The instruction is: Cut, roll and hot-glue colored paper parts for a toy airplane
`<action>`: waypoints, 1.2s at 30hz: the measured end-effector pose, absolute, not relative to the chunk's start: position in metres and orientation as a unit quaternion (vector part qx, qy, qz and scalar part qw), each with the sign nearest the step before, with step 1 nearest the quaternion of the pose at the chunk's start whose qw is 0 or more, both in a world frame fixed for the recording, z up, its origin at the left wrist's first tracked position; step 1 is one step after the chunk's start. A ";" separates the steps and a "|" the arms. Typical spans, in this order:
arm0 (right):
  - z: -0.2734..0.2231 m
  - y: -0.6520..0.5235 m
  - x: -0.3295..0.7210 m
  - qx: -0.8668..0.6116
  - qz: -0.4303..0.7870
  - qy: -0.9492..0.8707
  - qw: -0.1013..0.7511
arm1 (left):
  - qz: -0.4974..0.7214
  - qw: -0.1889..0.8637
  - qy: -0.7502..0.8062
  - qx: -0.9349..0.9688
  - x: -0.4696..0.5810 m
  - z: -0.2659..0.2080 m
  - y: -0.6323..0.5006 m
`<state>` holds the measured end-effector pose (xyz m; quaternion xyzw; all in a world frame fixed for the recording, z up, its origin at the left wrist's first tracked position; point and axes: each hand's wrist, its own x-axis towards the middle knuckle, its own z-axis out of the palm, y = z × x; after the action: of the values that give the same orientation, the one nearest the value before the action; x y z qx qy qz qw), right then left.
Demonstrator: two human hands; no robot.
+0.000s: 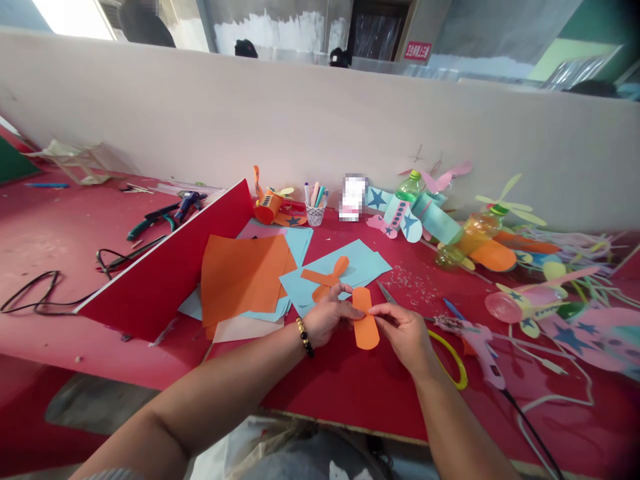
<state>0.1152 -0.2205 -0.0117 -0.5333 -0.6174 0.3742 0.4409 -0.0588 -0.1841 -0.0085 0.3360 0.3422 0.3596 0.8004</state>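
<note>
An orange paper strip with rounded ends [367, 333] stands lengthwise between my hands, above the red tabletop. My left hand [327, 320] grips its left edge, thumb on the face and other fingers partly hidden. With thumb and fingertips, my right hand [406, 333] pinches the opposite edge near the middle. Just beyond my left hand, an orange paper propeller shape [324, 276] lies on light blue paper sheets [367, 257]. Scissors with a yellow handle [461, 373] lie partly hidden under my right hand, their blades pointing away from me.
To the right lie a pink glue gun [483, 343] with its cord and several bottle-and-paper planes [487, 237]. Orange sheets [243, 273] are stacked at left, beside a red upright board [175, 267]. A pen cup [315, 213] stands near the back wall.
</note>
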 end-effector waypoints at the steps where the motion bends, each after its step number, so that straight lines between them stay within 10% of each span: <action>1: -0.012 -0.220 0.116 -0.536 0.373 -0.616 0.440 | 0.367 0.796 0.340 0.342 -0.059 -0.009 -0.184; 12: -0.013 -0.215 0.115 -0.552 0.408 -0.501 0.528 | 0.399 0.711 0.277 0.509 -0.063 -0.004 -0.179; 36: -0.013 -0.218 0.113 -0.592 0.291 -0.611 0.437 | 0.405 0.569 0.390 0.600 -0.059 -0.015 -0.179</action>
<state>0.1129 -0.2178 -0.0128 -0.5919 -0.6113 0.2914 0.4371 -0.0593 -0.1789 -0.0150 0.6001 0.3898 0.4053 0.5689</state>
